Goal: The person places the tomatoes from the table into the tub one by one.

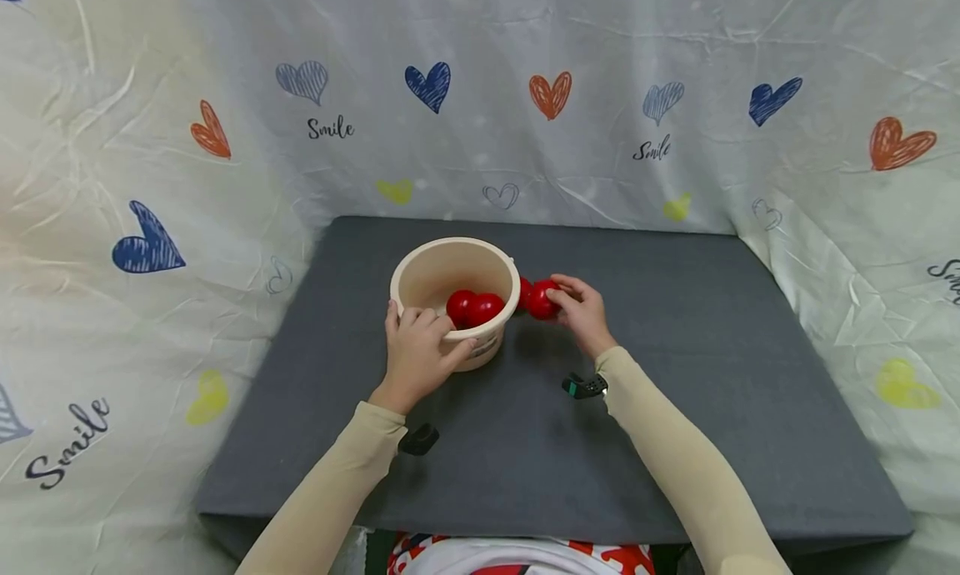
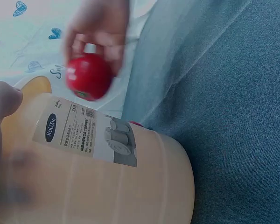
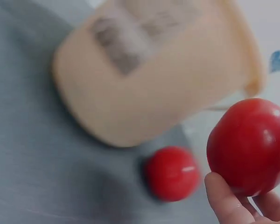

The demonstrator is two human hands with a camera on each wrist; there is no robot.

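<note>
A cream plastic bucket [image 1: 427, 271] stands on the table, with red tomatoes [image 1: 486, 310] inside it. My left hand [image 1: 420, 350] grips its near rim, fingers over the edge and thumb on the outside. To the right of the bucket, my right hand [image 1: 585, 317] holds a glossy red tomato [image 1: 543, 301] in its fingers, raised off the table. The left wrist view shows that tomato [image 2: 89, 77] near the bucket's rim, with a small green patch on it. Another tomato [image 3: 172, 173] lies on the table close beside the bucket, partly hidden in the head view.
A dark grey cloth covers the table [image 1: 675, 458]. Behind and at both sides hangs a white sheet [image 1: 480, 150] printed with hearts and "Smile". The bucket carries a printed label [image 2: 86, 133]. Black straps with small devices [image 1: 585, 386] sit at both wrists.
</note>
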